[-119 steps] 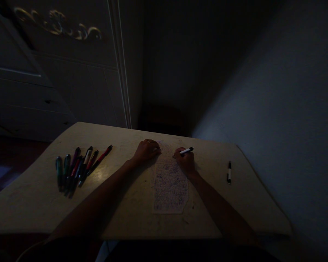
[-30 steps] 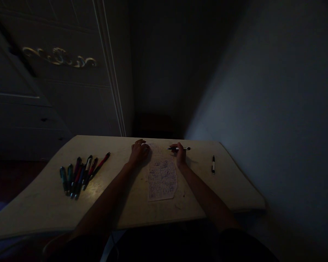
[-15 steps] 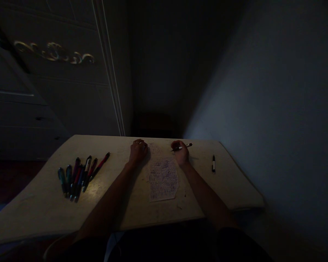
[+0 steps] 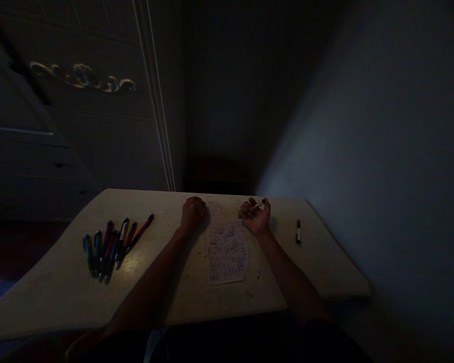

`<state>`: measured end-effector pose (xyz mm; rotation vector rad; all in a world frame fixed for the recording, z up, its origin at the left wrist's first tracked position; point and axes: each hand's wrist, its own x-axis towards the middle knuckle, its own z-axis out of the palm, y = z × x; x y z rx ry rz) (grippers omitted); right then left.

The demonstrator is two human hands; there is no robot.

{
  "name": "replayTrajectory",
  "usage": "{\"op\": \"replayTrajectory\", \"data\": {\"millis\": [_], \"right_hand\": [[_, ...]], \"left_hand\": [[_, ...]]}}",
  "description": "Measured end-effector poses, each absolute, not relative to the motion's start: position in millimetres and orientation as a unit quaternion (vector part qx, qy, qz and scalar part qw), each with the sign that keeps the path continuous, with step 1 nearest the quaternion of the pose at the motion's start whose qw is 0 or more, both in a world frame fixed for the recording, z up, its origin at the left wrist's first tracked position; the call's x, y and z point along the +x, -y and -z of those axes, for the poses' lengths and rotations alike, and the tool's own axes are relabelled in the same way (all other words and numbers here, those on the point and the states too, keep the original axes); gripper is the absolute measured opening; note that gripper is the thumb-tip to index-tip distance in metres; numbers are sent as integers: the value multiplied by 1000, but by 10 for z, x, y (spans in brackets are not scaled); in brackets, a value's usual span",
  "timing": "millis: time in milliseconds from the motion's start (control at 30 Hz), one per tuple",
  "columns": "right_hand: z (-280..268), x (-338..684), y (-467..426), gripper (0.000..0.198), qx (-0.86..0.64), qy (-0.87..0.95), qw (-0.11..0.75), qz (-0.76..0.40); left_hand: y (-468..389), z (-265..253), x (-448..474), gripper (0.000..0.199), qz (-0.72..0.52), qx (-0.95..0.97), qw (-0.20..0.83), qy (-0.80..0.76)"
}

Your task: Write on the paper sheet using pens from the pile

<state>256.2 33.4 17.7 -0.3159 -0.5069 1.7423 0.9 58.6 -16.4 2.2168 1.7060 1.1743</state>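
Pens (image 4: 108, 249) lie bunched at left, a cabinet (image 4: 109, 151) with scrolled ornament (image 4: 83, 75) beyond, a wall (image 4: 363, 151) at right.

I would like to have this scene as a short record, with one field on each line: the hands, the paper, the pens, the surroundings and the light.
Left hand: fingers curled, at the paper's upper left; whether it holds anything is unclear
Right hand: holds a white and black pen
Paper: covered in dense writing, unreadable here
Table: pale top, under the paper
Bunch of pens: mixed colours, on the table's left
Single pen: on the table's right
Wall: right side
Light: dim
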Motion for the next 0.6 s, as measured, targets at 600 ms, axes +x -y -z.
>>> {"op": "replayTrajectory", "data": {"millis": [600], "right_hand": [[-235, 2540, -339, 76, -171, 210, 581, -767]], "left_hand": [[-594, 159, -3, 21, -392, 726, 73, -560]]}}
